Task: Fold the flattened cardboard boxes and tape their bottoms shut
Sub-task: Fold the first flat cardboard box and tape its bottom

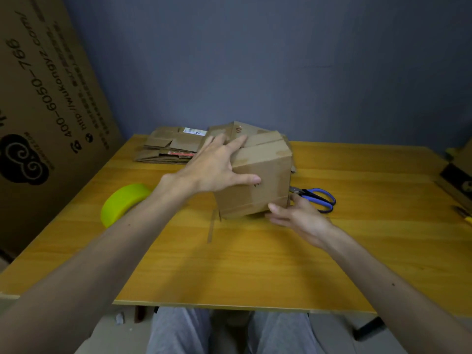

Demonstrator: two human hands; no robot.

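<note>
Box: the cardboard box (265, 175), folded up, sits tilted mid-table (255, 264).
Left hand (214, 169): spread flat with straight fingers, pressing the box from 9 o'clock.
Right hand (301, 221): loose and uncurled, touching the box's corner at 5 o'clock.
Flattened boxes (168, 146): stacked at 11 o'clock of the box.
Tape roll (122, 203): 8 o'clock.
Scissors (319, 198): 4 o'clock, just beside the right hand.

A single view, worn on the person's head, faces forward and down. It sits close over the near edge of the surface (255, 272), whose far edge meets the wall (281, 60) toward 12 o'clock. The person's lap (178, 333) fills the frame at 6 o'clock. The left hand (214, 169) reaches in from 7 o'clock, the right hand (301, 221) from 5 o'clock, both near the centre. The wide lens bows the surface's edges.
</note>
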